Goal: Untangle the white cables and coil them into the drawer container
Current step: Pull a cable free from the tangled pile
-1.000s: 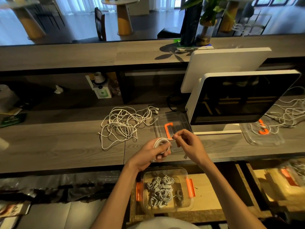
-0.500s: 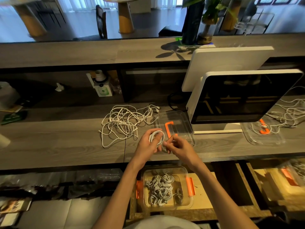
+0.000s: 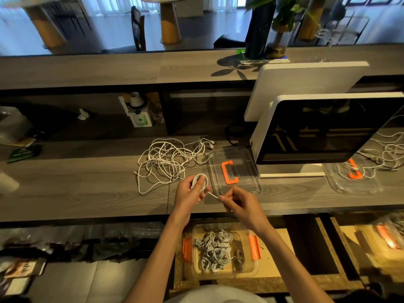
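Note:
My left hand [image 3: 188,194] grips a small coil of white cable [image 3: 200,179] just above the desk's front edge. My right hand [image 3: 238,200] pinches that cable's loose end, a short stretch running between the two hands. A tangle of white cables [image 3: 166,162] lies on the desk behind my left hand. Below the desk, an open wooden drawer [image 3: 273,254] holds a clear container with orange clips [image 3: 188,248], and several coiled cables [image 3: 215,250] lie inside it.
A clear lid with an orange handle [image 3: 229,172] lies on the desk beside the monitor [image 3: 323,132]. At the right, a second clear lid [image 3: 354,178] carries more loose white cables [image 3: 389,152]. A second drawer [image 3: 371,248] stands open at the right.
Both hands moved slightly forward over the desk. The right hand has drawn away from the coil, pulling the cable's end out to the right.

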The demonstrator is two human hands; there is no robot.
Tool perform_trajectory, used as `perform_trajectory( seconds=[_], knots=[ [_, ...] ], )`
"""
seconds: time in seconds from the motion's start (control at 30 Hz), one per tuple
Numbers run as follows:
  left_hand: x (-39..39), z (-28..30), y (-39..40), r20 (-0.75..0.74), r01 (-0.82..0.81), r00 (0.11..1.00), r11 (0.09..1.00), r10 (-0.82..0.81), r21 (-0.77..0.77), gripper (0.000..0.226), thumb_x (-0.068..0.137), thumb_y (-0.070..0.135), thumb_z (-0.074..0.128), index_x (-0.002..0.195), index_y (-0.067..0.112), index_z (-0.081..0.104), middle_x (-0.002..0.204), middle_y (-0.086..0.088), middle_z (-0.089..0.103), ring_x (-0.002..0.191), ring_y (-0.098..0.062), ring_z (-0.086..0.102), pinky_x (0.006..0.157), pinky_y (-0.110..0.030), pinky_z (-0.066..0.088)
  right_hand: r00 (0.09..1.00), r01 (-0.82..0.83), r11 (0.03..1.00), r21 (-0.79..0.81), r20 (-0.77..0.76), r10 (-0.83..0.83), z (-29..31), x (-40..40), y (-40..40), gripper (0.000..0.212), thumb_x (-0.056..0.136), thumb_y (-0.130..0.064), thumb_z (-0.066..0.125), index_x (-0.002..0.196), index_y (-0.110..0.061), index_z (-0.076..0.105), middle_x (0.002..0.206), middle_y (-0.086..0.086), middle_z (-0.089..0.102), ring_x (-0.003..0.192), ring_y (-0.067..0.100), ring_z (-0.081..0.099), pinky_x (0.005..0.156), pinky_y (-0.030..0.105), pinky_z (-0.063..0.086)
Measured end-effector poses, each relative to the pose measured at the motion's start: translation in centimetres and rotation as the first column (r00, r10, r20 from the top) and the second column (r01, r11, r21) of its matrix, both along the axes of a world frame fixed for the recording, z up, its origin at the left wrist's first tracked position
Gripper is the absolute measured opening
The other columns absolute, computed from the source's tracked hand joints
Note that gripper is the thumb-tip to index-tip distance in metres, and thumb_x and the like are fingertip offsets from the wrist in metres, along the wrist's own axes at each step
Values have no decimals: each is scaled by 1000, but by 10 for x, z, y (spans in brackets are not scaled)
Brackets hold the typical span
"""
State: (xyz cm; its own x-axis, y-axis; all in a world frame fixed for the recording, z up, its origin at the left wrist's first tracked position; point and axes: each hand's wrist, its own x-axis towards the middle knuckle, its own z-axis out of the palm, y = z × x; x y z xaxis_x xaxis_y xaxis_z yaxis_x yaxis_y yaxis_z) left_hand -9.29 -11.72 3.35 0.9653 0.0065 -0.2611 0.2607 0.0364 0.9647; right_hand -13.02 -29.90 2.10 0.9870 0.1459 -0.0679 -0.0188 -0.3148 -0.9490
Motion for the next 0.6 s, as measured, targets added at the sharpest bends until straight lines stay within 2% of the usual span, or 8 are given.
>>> perform_trajectory(
  seconds=[0.13,0.2,0.27,0.37,0.43,0.53,0.6],
  knots=[
    [3,-9,-6,64,-20,998,953,1,301,13,103,28,54,96,22,63,78,-2,72,61,-7,57,62,-27,46,965,-264,956,-129,-43,260,16,3,-1,9,106,-17,55,108,-18,64,86,-5,71,86,5,68,83,20,53],
    [3,-11,-8,51,3,998,936,-23,351,13,104,28,54,95,21,61,76,-2,69,65,-10,58,65,-29,45,948,-314,925,-214,-7,320,25,7,-5,14,106,-15,55,111,-24,64,92,-11,71,93,4,66,87,21,53],
    [4,-10,-10,15,57,998,928,-67,369,17,104,29,53,96,17,62,75,-1,65,65,-11,55,62,-28,42,946,-293,921,-259,65,319,33,12,-10,16,104,-14,57,109,-25,68,93,-13,71,95,6,67,86,25,54],
    [3,-7,-14,-28,142,990,922,-142,361,28,104,33,49,95,11,64,79,-3,64,68,-15,56,60,-29,41,925,-274,903,-331,166,341,36,21,-13,16,102,-14,62,109,-22,73,101,-13,69,98,6,65,86,28,54],
    [0,-3,-18,-78,176,984,936,-160,305,41,106,38,41,91,8,64,77,-5,65,67,-15,58,56,-26,41,920,-236,895,-378,210,331,36,28,-14,17,99,-14,66,110,-23,76,108,-11,63,101,5,62,87,28,54],
    [-2,7,-22,-175,200,971,956,-164,216,58,106,56,27,82,16,62,77,-9,64,67,-18,60,52,-22,41,905,-222,903,-368,266,331,41,36,-11,18,97,-12,69,111,-21,77,108,-11,61,101,7,62,86,25,55],
    [-3,10,-22,-213,230,956,966,-203,115,70,98,70,19,93,17,64,80,-13,64,66,-22,58,49,-21,39,900,-220,918,-328,295,321,44,39,-7,17,96,-13,69,109,-19,78,107,-11,62,101,8,63,87,23,54]
  ],
)
